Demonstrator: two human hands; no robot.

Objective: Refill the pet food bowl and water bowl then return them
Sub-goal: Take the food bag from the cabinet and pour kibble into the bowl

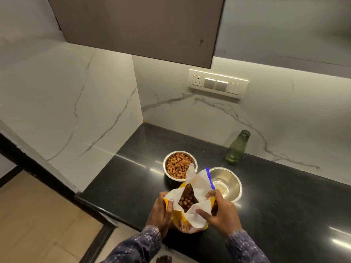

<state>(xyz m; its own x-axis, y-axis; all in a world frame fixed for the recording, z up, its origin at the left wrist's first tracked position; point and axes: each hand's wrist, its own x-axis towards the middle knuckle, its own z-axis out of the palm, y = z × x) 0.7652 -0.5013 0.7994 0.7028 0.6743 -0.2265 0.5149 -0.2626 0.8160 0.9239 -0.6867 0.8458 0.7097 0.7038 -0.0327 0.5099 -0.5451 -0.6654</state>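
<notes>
Two hands on the kibble bag (188,209) right now, and it stands upright on the black counter (284,196) near the front edge so nothing tips out. My left hand (160,213) is wrapped around the bag's left side, fingers curled shut on the yellow edge, basically just steadying it. Behind that, toward the corner of the wall, the food bowl (179,165) is already heaped with brown kibble, so I reckon the pouring part is done and I'm about to fold the top closed. My right hand (221,213) pinches the white inner flap of the bag's mouth, thumb and fingers closed on it, holding the opening where I can see the kibble inside. Just right of the bag, the water bowl (226,184) has a little water in the bottom, looks like. Further back right, the green glass bottle (236,148) stands uncapped by the wall, out of elbow range.
</notes>
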